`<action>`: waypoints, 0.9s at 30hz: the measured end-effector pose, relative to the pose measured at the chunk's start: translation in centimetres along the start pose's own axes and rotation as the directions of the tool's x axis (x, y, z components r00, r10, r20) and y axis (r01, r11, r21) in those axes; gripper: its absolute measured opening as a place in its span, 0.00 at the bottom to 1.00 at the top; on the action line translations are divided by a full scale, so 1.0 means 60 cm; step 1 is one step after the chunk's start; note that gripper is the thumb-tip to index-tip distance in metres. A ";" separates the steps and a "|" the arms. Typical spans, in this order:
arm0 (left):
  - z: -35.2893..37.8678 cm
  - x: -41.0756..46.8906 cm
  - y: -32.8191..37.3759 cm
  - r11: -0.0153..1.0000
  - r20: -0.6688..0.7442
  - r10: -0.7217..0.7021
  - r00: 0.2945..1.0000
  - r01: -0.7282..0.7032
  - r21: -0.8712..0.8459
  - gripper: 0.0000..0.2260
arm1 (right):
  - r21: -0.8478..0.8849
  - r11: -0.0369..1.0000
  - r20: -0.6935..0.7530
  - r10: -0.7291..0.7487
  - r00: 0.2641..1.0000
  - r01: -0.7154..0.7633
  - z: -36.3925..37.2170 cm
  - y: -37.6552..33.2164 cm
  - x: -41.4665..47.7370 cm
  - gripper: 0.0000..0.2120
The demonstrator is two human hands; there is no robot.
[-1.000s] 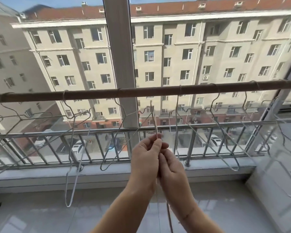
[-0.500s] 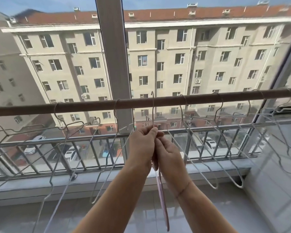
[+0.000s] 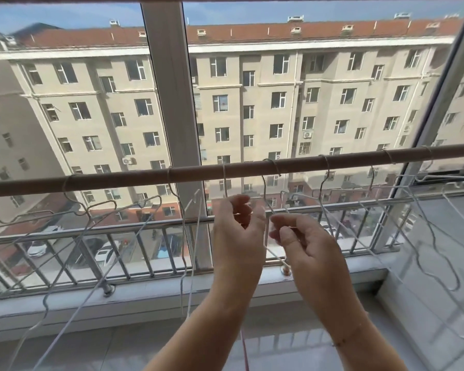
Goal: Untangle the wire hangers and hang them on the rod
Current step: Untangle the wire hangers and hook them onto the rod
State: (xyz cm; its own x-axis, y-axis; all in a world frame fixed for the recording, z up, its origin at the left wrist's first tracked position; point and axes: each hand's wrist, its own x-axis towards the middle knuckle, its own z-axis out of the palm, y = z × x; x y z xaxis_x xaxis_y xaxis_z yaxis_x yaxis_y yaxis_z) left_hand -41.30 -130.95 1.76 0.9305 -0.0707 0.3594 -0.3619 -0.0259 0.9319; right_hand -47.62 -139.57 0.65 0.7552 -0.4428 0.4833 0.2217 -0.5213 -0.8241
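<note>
Six hooks (image 3: 326, 160) plainly loop over the one rod (image 3: 118, 180); below it, the left hand (image 3: 239, 236) curls its fingers at the neck of a hanger (image 3: 224, 180) hooked there, grip unclear; the right hand (image 3: 306, 245) pinches a thin wire (image 3: 292, 227); one railing (image 3: 150, 227) stands behind.

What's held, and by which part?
Wire hanger hooked over rod: left hand grips its neck. Right hand pinches a wire beside it; which hanger's, cannot tell.
</note>
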 end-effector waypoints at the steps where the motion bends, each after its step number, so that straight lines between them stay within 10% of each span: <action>1: 0.014 0.000 0.002 0.994 0.061 -0.097 0.993 0.100 -0.039 0.07 | 0.007 1.000 -0.052 0.002 0.999 -0.001 -0.009 0.004 0.005 0.10; 8: 0.072 0.032 -0.022 0.743 0.186 -0.617 0.764 0.644 -0.180 0.12 | -0.110 0.977 0.068 0.193 0.979 -0.185 -0.003 0.063 0.035 0.11; 27: 0.079 0.078 -0.037 0.743 0.171 -0.610 0.774 0.633 -0.217 0.11 | 0.136 0.969 0.141 0.186 0.972 -0.206 0.043 0.102 0.038 0.09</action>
State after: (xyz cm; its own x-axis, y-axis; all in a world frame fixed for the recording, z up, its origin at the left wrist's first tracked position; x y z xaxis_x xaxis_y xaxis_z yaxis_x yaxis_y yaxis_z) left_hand -36.43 -135.92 1.13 0.9311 -0.2093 -0.2988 0.3328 0.1520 0.9307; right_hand -42.97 -141.90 -4.04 0.8627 -0.4246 0.2745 0.1434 -0.3152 -0.9381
